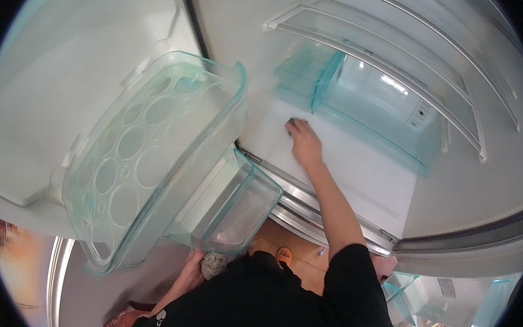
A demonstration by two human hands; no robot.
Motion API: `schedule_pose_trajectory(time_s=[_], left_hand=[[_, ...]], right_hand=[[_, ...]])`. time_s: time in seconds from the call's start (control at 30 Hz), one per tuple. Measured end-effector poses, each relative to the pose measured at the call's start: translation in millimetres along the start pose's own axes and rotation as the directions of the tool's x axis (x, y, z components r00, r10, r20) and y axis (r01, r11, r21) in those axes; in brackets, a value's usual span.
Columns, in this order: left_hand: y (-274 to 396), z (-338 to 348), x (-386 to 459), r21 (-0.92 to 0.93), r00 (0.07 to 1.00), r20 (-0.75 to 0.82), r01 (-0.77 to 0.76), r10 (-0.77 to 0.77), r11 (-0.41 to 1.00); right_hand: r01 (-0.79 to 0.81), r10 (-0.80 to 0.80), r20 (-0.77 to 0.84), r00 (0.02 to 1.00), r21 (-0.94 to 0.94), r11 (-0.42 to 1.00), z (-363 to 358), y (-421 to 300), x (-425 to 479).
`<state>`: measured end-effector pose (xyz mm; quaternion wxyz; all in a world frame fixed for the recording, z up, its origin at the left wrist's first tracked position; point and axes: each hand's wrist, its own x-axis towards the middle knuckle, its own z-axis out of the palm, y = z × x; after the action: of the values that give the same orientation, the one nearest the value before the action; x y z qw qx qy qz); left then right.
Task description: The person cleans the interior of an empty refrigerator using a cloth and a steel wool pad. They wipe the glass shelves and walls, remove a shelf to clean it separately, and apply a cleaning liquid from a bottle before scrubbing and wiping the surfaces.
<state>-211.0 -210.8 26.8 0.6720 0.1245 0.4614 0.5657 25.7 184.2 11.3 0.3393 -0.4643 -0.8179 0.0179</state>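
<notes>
My right hand (308, 145) reaches into an open refrigerator, with its fingers closed over a small dark thing (291, 121), too blurred and covered to name. It is pressed to the white compartment floor (357, 171), near the inner left wall. Just behind the fingers stands a clear teal plastic bin (298, 76). My left hand (195, 268) is low, beneath the clear door bin (250, 213), and grips a crumpled grey cloth (213, 266). The bin's underside and the cloth hide part of that hand.
The left door carries a clear egg tray (147, 154) that juts out beside my right arm. Glass shelves (381, 48) with pale front rails span above. A wide teal drawer (380, 122) is at the back. Another open door (459, 289) has bins. An orange slipper (283, 255) shows below.
</notes>
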Motion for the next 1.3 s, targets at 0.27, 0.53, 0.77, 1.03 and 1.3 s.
schedule_pose_trajectory(time_s=[0.27,0.53,0.77,1.03,1.3], left_hand=[[-13.4,6.7,-9.5,-0.173,0.992,-0.094,-0.104,0.089,0.979],[-2.1,37.2,-0.2,-0.080,0.982,-0.156,-0.117,0.104,0.990],[-10.5,40.9,-5.4,-0.096,0.980,-0.195,-0.063,0.043,0.993],[0.7,65.4,2.0,-0.108,0.975,-0.220,-0.039,0.015,0.993],[-16.3,41.9,-1.1,-0.132,0.969,-0.246,-0.049,0.015,0.990]], right_hand=[[0.264,-0.282,0.134,0.950,0.135,0.955,-23.4,-70.8,-68.5],[0.019,-0.020,0.015,1.000,0.066,0.998,-27.6,12.0,13.9],[0.140,-0.186,0.170,0.968,0.250,0.958,-28.0,-40.7,-34.4],[0.077,-0.135,0.241,0.961,0.237,0.969,-30.3,-47.8,-10.2],[0.112,-0.148,0.168,0.975,0.207,0.972,-10.5,-54.8,-13.0]])
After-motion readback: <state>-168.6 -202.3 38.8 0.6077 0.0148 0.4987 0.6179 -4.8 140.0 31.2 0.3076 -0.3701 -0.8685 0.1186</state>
